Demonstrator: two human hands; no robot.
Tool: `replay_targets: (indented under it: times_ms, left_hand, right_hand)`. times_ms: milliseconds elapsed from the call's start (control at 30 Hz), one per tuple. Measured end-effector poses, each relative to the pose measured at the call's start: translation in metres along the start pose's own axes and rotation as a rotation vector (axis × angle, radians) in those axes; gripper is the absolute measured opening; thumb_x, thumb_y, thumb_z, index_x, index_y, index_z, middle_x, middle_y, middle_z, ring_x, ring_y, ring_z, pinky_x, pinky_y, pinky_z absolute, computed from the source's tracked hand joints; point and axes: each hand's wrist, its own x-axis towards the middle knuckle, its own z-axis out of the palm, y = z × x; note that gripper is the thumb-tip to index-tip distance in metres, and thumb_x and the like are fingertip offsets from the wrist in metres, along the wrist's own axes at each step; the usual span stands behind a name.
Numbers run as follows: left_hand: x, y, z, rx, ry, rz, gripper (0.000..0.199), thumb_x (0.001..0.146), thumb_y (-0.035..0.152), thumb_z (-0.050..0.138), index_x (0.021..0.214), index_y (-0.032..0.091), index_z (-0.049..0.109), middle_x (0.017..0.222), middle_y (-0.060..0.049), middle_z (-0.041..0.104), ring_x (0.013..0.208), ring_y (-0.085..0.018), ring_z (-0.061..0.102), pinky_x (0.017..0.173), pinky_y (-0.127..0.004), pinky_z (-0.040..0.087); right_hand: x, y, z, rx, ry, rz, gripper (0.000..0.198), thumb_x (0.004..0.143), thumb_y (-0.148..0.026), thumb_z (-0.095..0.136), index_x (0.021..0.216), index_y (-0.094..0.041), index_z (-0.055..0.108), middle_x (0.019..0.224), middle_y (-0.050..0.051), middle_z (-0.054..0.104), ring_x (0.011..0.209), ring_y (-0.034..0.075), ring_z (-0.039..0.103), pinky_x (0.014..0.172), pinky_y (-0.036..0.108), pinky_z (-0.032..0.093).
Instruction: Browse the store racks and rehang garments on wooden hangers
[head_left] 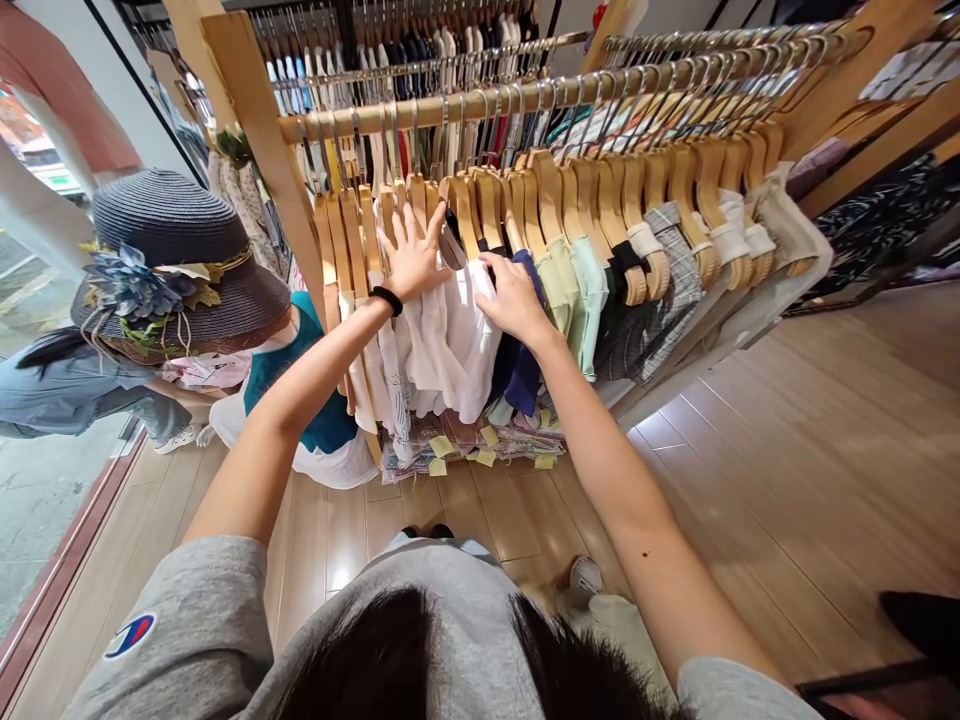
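- My left hand (413,258) is spread flat, fingers apart, pressed against the wooden hangers (390,215) and the white garments (450,340) below them; it grips nothing that I can see.
- A black band (387,299) sits on that wrist.
- My right hand (514,297) is curled over the top edge of a white garment, just beside a navy garment (519,368); fingers are bent onto the cloth, but I cannot tell if they truly pinch it.
- The 2 hands are near each other, not touching, with a dark hanger neck between them.
- The white garments hang from the wooden rail (480,105), left of centre on the rack.
- Further right on the rail I see pale green tops (581,300), a grey checked piece (660,300) and more white items.
- Yellow tags (486,457) show on folded goods under the hanging clothes.
- To the left stands a straw hat (180,265) with a blue flower, on a display wearing teal.
- The wooden floor (787,450) runs beneath the rack.
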Motion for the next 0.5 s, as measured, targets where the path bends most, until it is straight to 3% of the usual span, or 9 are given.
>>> replay_targets:
  times_ms: [167,300,500]
  left_hand:
    - [0.003,-0.022,0.0,-0.133,-0.001,0.154,0.099,0.078,0.042,0.066,0.165,0.026,0.023,0.174,-0.005,0.009,0.155,-0.05,-0.013,0.117,-0.079,-0.013]
    - [0.006,-0.033,-0.005,-0.114,-0.041,0.148,0.1,0.074,0.037,0.068,0.164,0.028,0.024,0.174,-0.009,0.011,0.155,-0.05,-0.014,0.116,-0.081,-0.004]
    - [0.011,-0.049,-0.008,-0.088,-0.082,0.177,0.092,0.073,0.038,0.069,0.159,0.026,0.036,0.172,-0.011,0.02,0.156,-0.048,-0.011,0.12,-0.074,-0.008]
  right_hand:
    - [0.005,0.009,0.004,-0.017,0.012,0.004,0.065,0.083,-0.018,0.054,0.147,-0.011,0.05,0.142,0.018,0.056,0.135,0.035,0.046,0.118,0.05,0.035]
    - [0.005,0.012,0.002,-0.013,0.011,0.021,0.057,0.084,-0.019,0.055,0.14,-0.009,0.056,0.14,0.02,0.056,0.134,0.036,0.047,0.118,0.048,0.036]
    - [0.006,0.017,-0.001,0.035,0.007,0.011,0.058,0.083,-0.019,0.058,0.14,-0.007,0.056,0.138,0.021,0.056,0.134,0.035,0.048,0.116,0.048,0.039]
